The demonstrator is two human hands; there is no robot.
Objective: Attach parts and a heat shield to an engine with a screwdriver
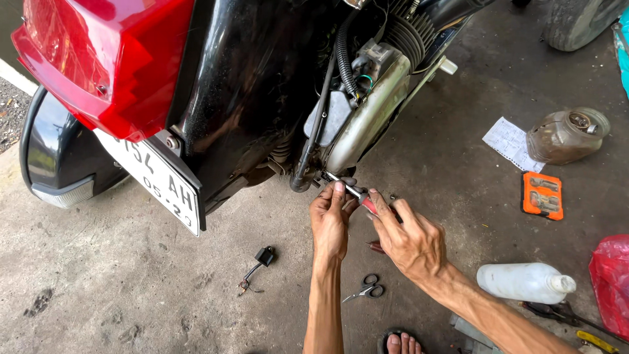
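Note:
The rear of a black motorcycle (249, 85) with a red tail light (98, 59) fills the top left. Under its engine, my left hand (329, 219) steadies the metal shaft of a screwdriver (352, 191) near its tip. My right hand (409, 239) grips the screwdriver's red handle. The tip sits at a fitting beside a black hose (313, 137) and the silvery engine cover (367, 118).
On the concrete floor lie small scissors (367, 290), a black connector with wires (259, 262), a white plastic bottle (524, 282), an orange case of bits (542, 195), a paper sheet (511, 143), a dirty jar (567, 136) and a red bag (612, 282). My sandalled foot (401, 342) is below.

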